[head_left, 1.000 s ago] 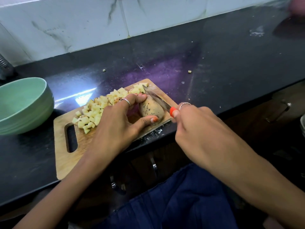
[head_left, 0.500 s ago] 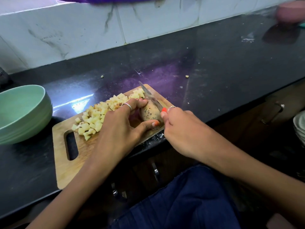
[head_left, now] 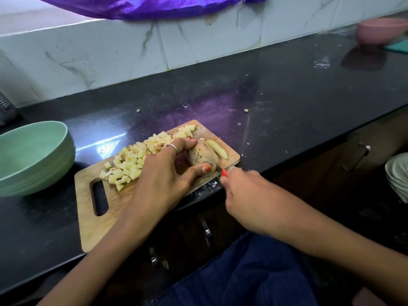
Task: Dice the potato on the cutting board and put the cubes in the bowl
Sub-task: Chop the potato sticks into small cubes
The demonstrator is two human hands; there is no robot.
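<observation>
A wooden cutting board (head_left: 92, 219) lies at the counter's front edge. On its right end sits a brown-skinned potato piece (head_left: 199, 156), which my left hand (head_left: 163, 173) grips between fingers and thumb. A freshly cut slice (head_left: 217, 149) lies flat just right of it. My right hand (head_left: 249, 195) holds a knife at the board's near right corner; only a sliver of blade (head_left: 219, 167) shows. A heap of pale potato cubes (head_left: 132, 162) covers the board's middle. The mint green bowl (head_left: 33, 155) stands to the left of the board.
The black counter (head_left: 276, 102) runs along a white tiled wall, with two stray potato bits on it. A pink bowl (head_left: 379, 30) sits at the far right. Purple cloth (head_left: 143, 5) hangs at the top. Drawer handles and stacked white dishes (head_left: 399, 175) lie below the counter's edge.
The knife has come down through the potato and drawn back toward me; a slice now lies apart on the board. My left hand keeps its grip on the potato.
</observation>
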